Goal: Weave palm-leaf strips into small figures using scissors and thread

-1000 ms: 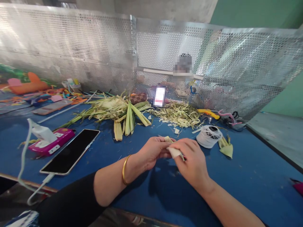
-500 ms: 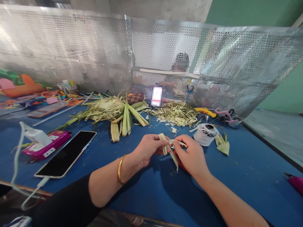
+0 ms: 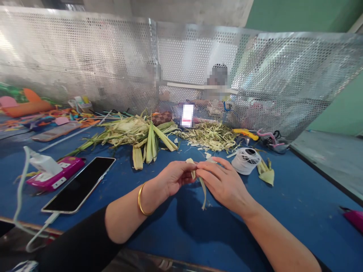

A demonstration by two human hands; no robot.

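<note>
My left hand pinches a pale folded piece of corn husk between thumb and fingers. Against it, the fingertips of my right hand are closed on the same piece, its back turned up and partly covering the work. A narrow husk strip dangles below my fingertips over the blue table. Another pale bit of husk shows behind my right fingers. The red-handled tool seen earlier by my right palm is hidden now. Close to the right hand stands a spool of white thread.
Behind my hands lie a pile of husks and a heap of shreds. Left are a phone on a cable and a magenta power strip. A perforated metal screen borders the table, a person beyond it.
The view swung slightly right at first. My right hand has turned palm-down and moved in against the left fingertips; the red-handled tool went out of sight and a husk strip now hangs down.
</note>
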